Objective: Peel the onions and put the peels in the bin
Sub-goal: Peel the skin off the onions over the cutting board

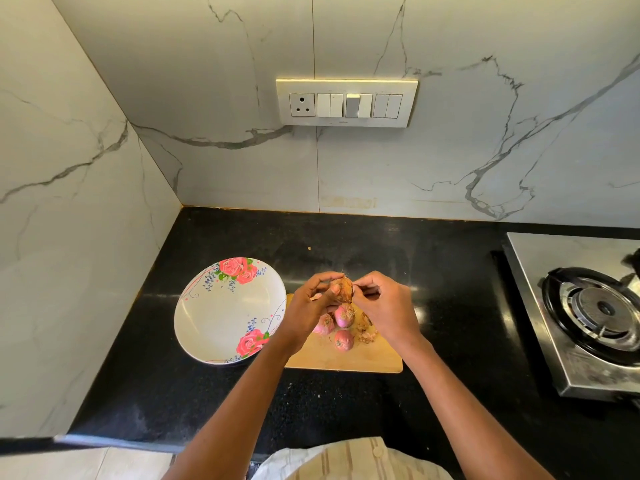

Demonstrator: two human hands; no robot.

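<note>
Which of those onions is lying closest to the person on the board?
The front onion, alone at the near side of the cutting board. The other two lie farther back, under the hands.

the counter [433, 271] is black, shiny stone with tiny specks. the cutting board [346, 358] is pale, smooth wood. the plate [214, 317] is glossy white with painted roses. the stove [554, 323] on the right is shiny metal. the onion [341, 289] has dry, papery skin
</note>
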